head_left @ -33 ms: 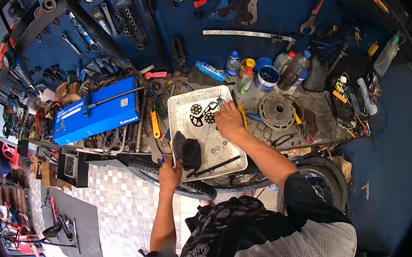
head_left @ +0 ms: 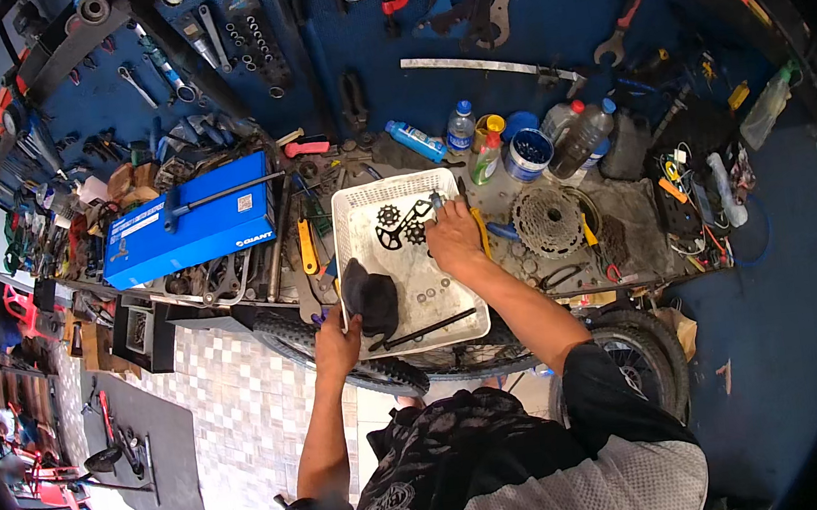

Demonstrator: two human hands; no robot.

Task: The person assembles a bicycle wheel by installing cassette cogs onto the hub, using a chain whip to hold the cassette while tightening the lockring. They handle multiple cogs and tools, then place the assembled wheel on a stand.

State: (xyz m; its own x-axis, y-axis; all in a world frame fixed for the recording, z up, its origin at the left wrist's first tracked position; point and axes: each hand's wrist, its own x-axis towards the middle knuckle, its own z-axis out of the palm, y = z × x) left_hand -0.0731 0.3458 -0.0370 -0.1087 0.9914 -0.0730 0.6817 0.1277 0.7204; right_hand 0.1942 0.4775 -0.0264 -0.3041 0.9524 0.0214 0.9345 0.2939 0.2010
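On the cluttered grey workbench [head_left: 637, 231], near a long blue cardboard box [head_left: 217, 237], sat a shallow white plastic tray [head_left: 359, 228]. The person's right hand [head_left: 455, 240] reached over its right side, fingers bent; I couldn't tell whether they pinched anything. The left hand [head_left: 338, 344] curled at the left edge, thumb by a crumpled black cloth [head_left: 371, 299], its grip hidden from me. A slim black rod [head_left: 431, 329], a black cut-out plate [head_left: 414, 234], a small black toothed wheel [head_left: 387, 215] and tiny grey washers [head_left: 421, 298] lay inside.

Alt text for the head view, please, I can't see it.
A person's right hand reaches into a white tray, beside black toothed parts; the left hand is at its left edge, beside a dark cloth-like item. A bike cassette lies to the right.
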